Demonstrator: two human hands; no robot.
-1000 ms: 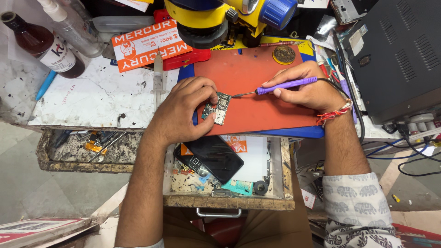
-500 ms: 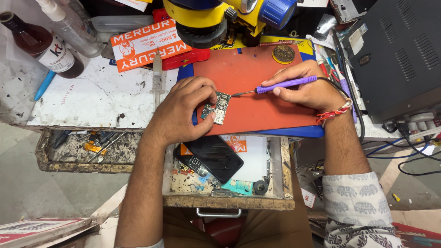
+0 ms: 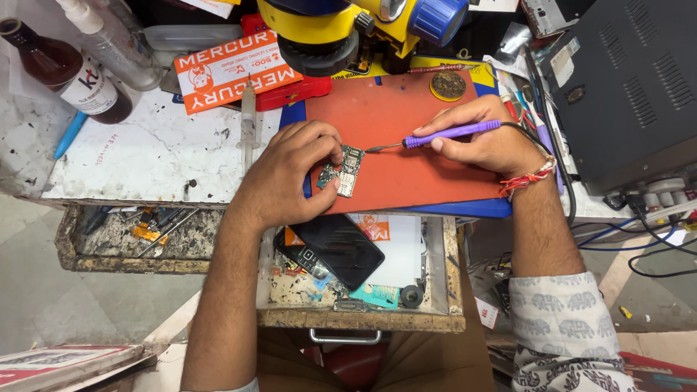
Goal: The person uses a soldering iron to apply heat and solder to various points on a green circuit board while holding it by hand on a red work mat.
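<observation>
A small green circuit board (image 3: 343, 170) lies on a red work mat (image 3: 406, 178). My left hand (image 3: 287, 178) pins the board down at its left edge with the fingertips. My right hand (image 3: 488, 141) grips a purple-handled soldering iron (image 3: 450, 133) like a pen, its metal tip touching the board's upper right edge. A red and white thread band circles my right wrist.
A yellow and blue microscope head (image 3: 341, 25) hangs over the mat's far edge. A black phone (image 3: 337, 250) lies in an open drawer (image 3: 363, 319) below. A brown bottle (image 3: 65, 69), a syringe (image 3: 248, 120) and a black power unit (image 3: 624, 87) flank the mat.
</observation>
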